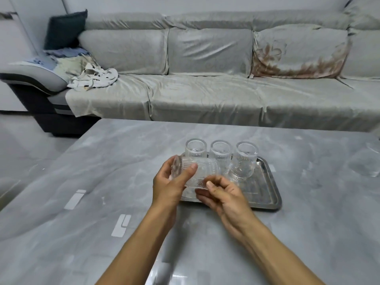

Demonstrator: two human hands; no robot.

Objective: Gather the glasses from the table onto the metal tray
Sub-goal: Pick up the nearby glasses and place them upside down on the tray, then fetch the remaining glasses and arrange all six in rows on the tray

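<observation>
A rectangular metal tray point(265, 194) lies on the grey marble table point(102, 161). Three clear ribbed glasses stand upright along its far edge: left point(195, 150), middle point(221, 154), right point(245, 159). Another ribbed glass point(200, 172) is held on its side above the tray's near-left part, its base pointing left. My left hand point(170, 186) grips its base end with thumb on top. My right hand point(222, 194) holds its other end from below.
A further clear glass point(368, 161) stands on the table at the far right edge. A grey covered sofa point(205, 89) runs behind the table, with crumpled cloths point(92, 77) at its left end. Floor lies to the left of the table.
</observation>
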